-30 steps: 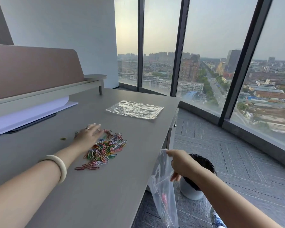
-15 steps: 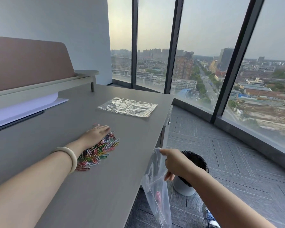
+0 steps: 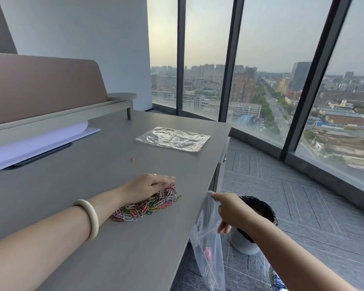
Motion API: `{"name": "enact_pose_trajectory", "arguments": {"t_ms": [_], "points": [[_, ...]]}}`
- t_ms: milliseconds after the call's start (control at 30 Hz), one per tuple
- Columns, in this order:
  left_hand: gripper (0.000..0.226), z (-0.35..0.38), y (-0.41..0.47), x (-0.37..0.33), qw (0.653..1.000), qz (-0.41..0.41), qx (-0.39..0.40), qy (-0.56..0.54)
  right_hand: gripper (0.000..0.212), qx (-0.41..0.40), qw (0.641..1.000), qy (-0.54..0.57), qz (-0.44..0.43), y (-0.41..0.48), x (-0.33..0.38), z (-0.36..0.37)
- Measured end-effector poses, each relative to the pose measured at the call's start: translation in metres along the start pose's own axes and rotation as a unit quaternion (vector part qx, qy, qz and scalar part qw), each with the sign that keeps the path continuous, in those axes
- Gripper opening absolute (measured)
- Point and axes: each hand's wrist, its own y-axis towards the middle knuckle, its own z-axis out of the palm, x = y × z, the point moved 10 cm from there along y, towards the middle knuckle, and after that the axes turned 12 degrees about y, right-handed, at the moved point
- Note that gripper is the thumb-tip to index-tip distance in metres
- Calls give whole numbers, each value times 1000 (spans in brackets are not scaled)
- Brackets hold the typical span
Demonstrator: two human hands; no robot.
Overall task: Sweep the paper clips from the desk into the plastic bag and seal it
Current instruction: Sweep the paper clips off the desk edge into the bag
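Dozens of coloured paper clips [image 3: 149,203] lie heaped on the grey desk [image 3: 122,248], pressed against the palm side of the left hand [image 3: 148,186]; its fingers [image 3: 166,179] are stretched flat and loose, gripping nothing, tips toward the desk's right edge. One stray clip [image 3: 132,158] sits well beyond the fingertips. Right hand [image 3: 232,213] pinches the rim of a clear plastic bag [image 3: 208,248] between thumb and fingers, just off the desk edge; bag hangs below, something pink inside. Second flat bag [image 3: 172,139] rests farther out on the desk.
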Motion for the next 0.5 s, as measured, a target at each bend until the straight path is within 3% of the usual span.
{"name": "enact_pose_trajectory", "arguments": {"t_ms": [133, 267, 500], "points": [[47, -53, -4, 61, 987, -114, -96, 53, 73, 8, 1000, -12, -1, 2, 0, 4], [57, -51, -1, 145, 954, -264, -1, 142, 75, 15, 1000, -18, -3, -1, 0, 3], [64, -35, 44, 157, 931, -281, 40, 230, 76, 52, 998, -39, 3, 4, -3, 7]]}}
